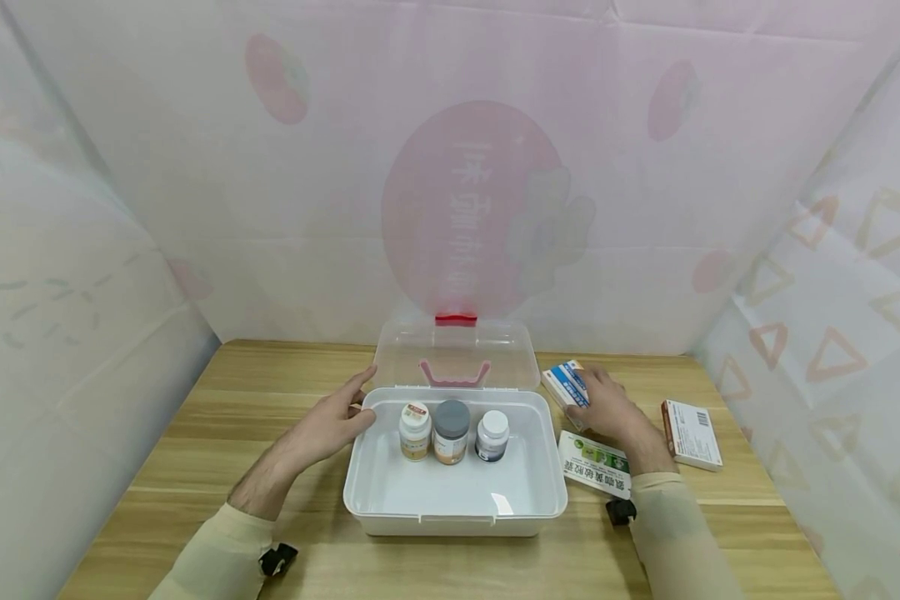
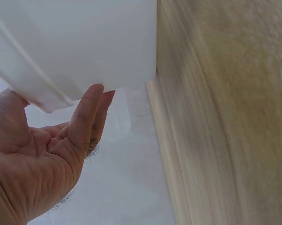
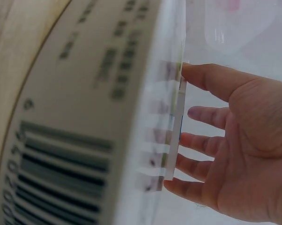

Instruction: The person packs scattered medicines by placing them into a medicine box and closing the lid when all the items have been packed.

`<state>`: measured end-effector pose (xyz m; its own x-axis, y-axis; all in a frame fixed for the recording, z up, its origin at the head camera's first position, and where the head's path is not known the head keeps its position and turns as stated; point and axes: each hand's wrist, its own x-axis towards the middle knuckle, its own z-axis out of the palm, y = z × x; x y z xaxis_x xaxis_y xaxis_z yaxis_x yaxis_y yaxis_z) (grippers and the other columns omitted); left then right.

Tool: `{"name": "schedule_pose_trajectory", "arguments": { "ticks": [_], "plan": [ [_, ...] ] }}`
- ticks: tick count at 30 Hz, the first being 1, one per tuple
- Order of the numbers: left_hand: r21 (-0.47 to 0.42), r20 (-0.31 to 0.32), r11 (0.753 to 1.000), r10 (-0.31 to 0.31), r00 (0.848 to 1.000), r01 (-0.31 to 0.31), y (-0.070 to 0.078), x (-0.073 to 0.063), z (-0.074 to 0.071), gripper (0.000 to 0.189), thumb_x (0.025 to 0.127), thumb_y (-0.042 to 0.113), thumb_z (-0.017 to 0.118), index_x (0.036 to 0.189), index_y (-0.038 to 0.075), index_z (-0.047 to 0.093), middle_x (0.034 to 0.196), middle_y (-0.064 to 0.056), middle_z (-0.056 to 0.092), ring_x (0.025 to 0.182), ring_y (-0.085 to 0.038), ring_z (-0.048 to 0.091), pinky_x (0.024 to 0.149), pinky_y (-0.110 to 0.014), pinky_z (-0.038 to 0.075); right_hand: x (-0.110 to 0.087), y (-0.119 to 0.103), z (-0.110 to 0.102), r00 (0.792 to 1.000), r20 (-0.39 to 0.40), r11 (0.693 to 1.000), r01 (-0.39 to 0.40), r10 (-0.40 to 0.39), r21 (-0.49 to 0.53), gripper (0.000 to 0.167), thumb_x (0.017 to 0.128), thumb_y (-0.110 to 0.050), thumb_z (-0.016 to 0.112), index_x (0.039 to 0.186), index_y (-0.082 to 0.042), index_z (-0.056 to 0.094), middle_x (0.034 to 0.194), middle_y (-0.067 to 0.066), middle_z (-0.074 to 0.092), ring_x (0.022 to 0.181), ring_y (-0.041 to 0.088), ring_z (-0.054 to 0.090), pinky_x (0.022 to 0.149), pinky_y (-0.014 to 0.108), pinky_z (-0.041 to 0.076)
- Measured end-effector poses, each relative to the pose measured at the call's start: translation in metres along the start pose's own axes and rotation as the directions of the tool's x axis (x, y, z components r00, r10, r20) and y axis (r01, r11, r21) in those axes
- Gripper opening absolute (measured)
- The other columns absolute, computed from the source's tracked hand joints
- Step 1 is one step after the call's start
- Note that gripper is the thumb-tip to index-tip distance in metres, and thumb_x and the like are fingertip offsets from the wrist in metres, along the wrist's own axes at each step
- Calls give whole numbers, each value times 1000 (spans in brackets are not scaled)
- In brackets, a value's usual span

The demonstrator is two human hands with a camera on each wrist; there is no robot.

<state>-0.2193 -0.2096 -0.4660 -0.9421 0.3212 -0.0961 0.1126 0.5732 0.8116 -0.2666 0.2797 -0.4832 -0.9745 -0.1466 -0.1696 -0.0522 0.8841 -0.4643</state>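
Note:
My left hand (image 1: 333,425) is at the back left corner of a white plastic box (image 1: 450,527), thumb at the rim. In the left wrist view its extended fingertips touch the outer wall (image 2: 103,42). Inside the box stand a white bottle with an orange label (image 1: 416,433), a grey-capped bottle (image 1: 451,433) and a smaller white-capped bottle (image 1: 492,437). To the right, my right hand (image 1: 607,408) reaches over a blue-and-white medicine carton (image 1: 562,385) lying on the table. Its fingers are spread in the right wrist view, fingertips right at the carton's edge.
The box's clear lid (image 1: 405,354), with a pink handle and red latch, is folded back behind it. A green-and-white carton (image 1: 596,467) lies under the right wrist, and another white carton (image 1: 693,433) farther right on the wooden table (image 1: 217,433). Printed cloth walls surround the table.

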Motion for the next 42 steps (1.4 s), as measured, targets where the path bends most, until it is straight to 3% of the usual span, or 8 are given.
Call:
{"name": "schedule_pose_trajectory", "arguments": {
  "ticks": [6, 14, 27, 42],
  "plan": [
    [0, 0, 1000, 1, 1000, -1, 0, 0, 0, 87, 109, 15, 59, 188, 6, 23, 148, -30, 72, 104, -25, 74, 87, -35, 61, 1, 1, 2, 999, 22, 1000, -30, 30, 1, 87, 111, -25, 79, 180, 5, 36, 184, 43, 31, 164, 67, 43, 133, 82, 42],
    [-6, 2, 1000, 2, 1000, -2, 1, -1, 0, 88, 108, 15, 59, 188, 7, 23, 143, -29, 73, 99, -23, 72, 83, -35, 61, 3, 2, 2, 1000, -6, 1000, -23, 23, 2, 85, 109, -22, 82, 177, 8, 41, 176, 44, 43, 153, 61, 57, 128, 79, 50],
    [-4, -2, 1000, -2, 1000, 2, 3, -2, 0, 88, 109, 16, 60, 188, 7, 23, 143, -28, 73, 100, -23, 71, 82, -34, 60, 2, 0, -8, 999, -40, 1000, -28, 27, -14, 82, 111, -24, 80, 177, 6, 42, 182, 42, 36, 167, 67, 40, 135, 82, 38],
    [1, -4, 1000, -6, 1000, 6, 2, -2, 0, 87, 109, 16, 59, 188, 9, 23, 147, -29, 71, 102, -24, 71, 84, -35, 60, -9, -17, -30, 988, -129, 996, 83, -86, -33, 80, 108, -19, 82, 172, 13, 46, 173, 45, 47, 155, 66, 54, 131, 79, 46]
  ]
}}
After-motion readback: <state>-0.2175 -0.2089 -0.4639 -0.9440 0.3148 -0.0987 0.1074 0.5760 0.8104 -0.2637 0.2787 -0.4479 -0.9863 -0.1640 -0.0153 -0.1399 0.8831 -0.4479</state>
